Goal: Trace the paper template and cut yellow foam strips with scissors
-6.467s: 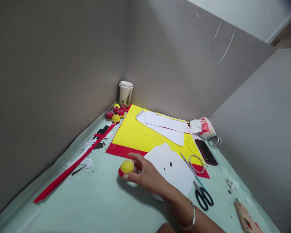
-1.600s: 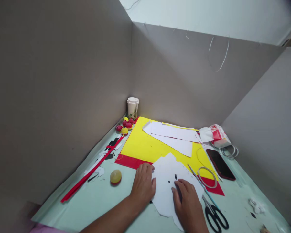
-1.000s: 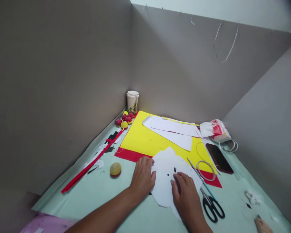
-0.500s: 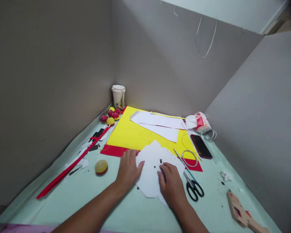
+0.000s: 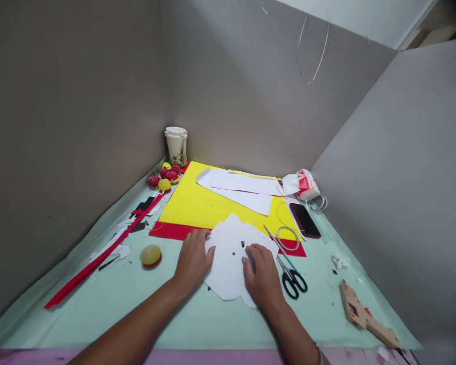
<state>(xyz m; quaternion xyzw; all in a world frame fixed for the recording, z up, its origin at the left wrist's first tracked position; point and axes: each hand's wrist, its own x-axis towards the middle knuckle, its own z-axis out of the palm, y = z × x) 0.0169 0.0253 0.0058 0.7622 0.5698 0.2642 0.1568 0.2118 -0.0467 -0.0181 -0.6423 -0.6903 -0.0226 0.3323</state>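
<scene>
A white sheet of paper with a jagged, cut outline (image 5: 226, 274) lies flat in front of me. My left hand (image 5: 193, 257) rests along its left edge, fingers stretched out and thumb apart. On the right side of the sheet lies my right hand (image 5: 264, 274), its fingers loosely bent and spread, with nothing visible in them. A small black paper piece (image 5: 242, 244) with prongs sits on the sheet just ahead of my right fingertips, and a tiny black scrap (image 5: 233, 253) lies to its left. Black-handled scissors (image 5: 293, 281) are right of my right hand.
A yellow sheet (image 5: 182, 203) over red paper lies behind, bearing white paper strips (image 5: 247, 183). At left are a yellow-and-red ball (image 5: 151, 256) and red strips (image 5: 99, 261). A phone (image 5: 306, 220), a glue gun (image 5: 365, 314) and a blue pencil-like stick (image 5: 289, 256) lie right. A cup (image 5: 176, 144) stands in the corner.
The whole view has shifted, so things appear a little farther left and higher. My right hand has moved slightly relative to the white sheet, showing more of its lower edge.
</scene>
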